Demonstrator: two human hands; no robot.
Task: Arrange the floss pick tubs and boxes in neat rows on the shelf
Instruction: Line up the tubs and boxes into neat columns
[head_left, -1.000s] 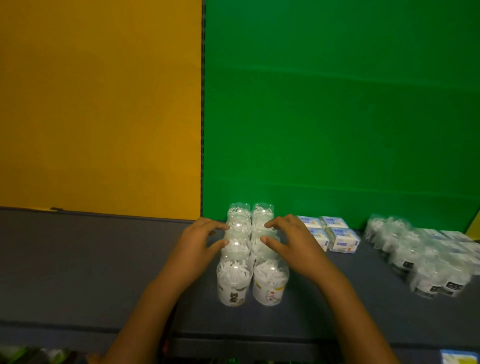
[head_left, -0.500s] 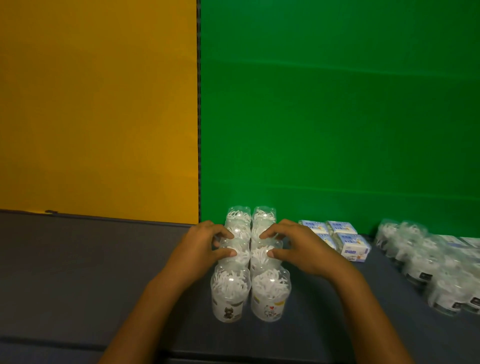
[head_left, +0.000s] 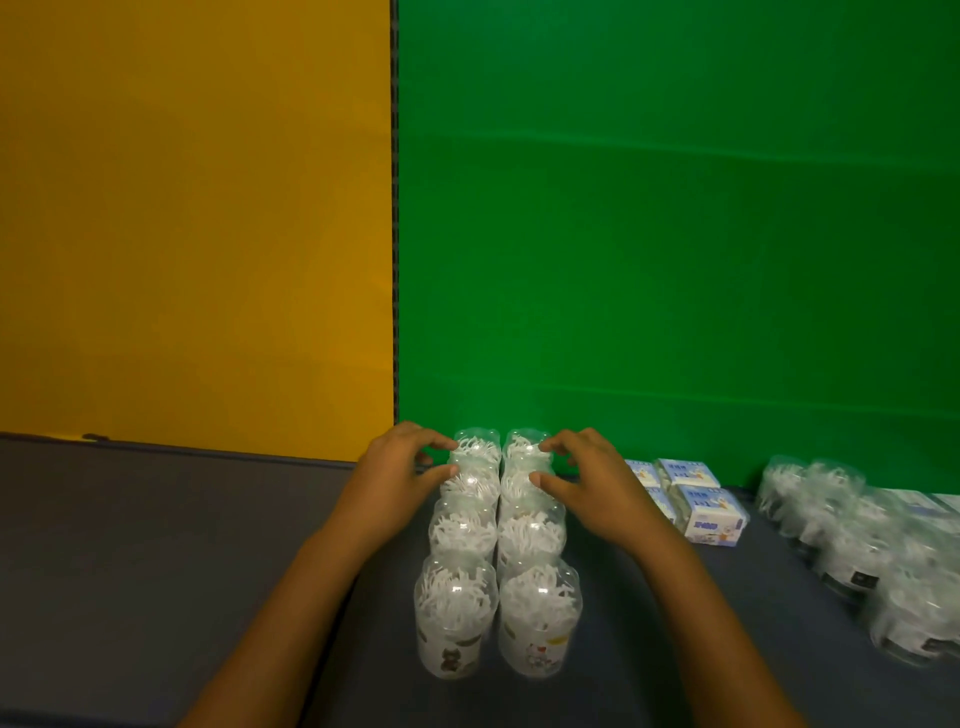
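Observation:
Two straight columns of clear floss pick tubs (head_left: 496, 551) filled with white picks run from the shelf's front toward the back wall, on the dark grey shelf (head_left: 156, 545). My left hand (head_left: 400, 480) curls round the left column's rearmost tubs, index fingertip on the back tub and thumb on the one in front of it. Mirroring it, my right hand (head_left: 589, 483) grips the rear tubs of the right column. White and blue floss pick boxes (head_left: 698, 501) sit in a small cluster just right of my right hand.
A looser, blurred group of more clear tubs (head_left: 852, 535) stretches along the shelf's right side. Behind the shelf stand a yellow panel (head_left: 197, 234) on the left and a green panel (head_left: 675, 234) on the right.
Both hands have slid back along the two columns, from the middle tubs to the rearmost ones. The view has tilted, so the tubs sit lower in the picture.

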